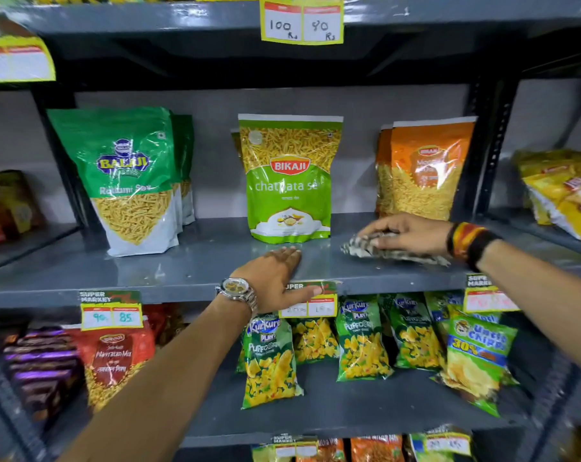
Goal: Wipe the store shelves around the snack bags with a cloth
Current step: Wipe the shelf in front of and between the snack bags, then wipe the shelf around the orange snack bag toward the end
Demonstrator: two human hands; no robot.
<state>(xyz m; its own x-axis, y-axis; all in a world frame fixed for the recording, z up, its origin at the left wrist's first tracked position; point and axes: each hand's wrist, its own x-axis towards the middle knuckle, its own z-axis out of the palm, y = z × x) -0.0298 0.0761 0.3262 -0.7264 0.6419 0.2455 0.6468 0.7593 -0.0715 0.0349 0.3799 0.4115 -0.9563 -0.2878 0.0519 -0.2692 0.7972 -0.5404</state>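
The grey metal shelf (199,261) at chest height carries three upright snack bags: a green Balaji bag (129,181) at left, a light green Bikaji bag (289,181) in the middle and an orange Bikaji bag (425,168) at right. My right hand (409,233) presses a patterned grey cloth (382,251) flat on the shelf, in front of the orange bag. My left hand (275,278), with a wristwatch, rests palm down on the shelf's front edge just below the middle bag, fingers spread, holding nothing.
Price tags (310,301) hang from the shelf's front lip. The shelf below (332,415) holds Kurkure bags (269,358), an Uncle Chipps bag (475,358) and a red Navratan Mix bag (115,358). Yellow bags (562,191) lie on the neighbouring rack at right. An upper shelf (182,18) overhangs.
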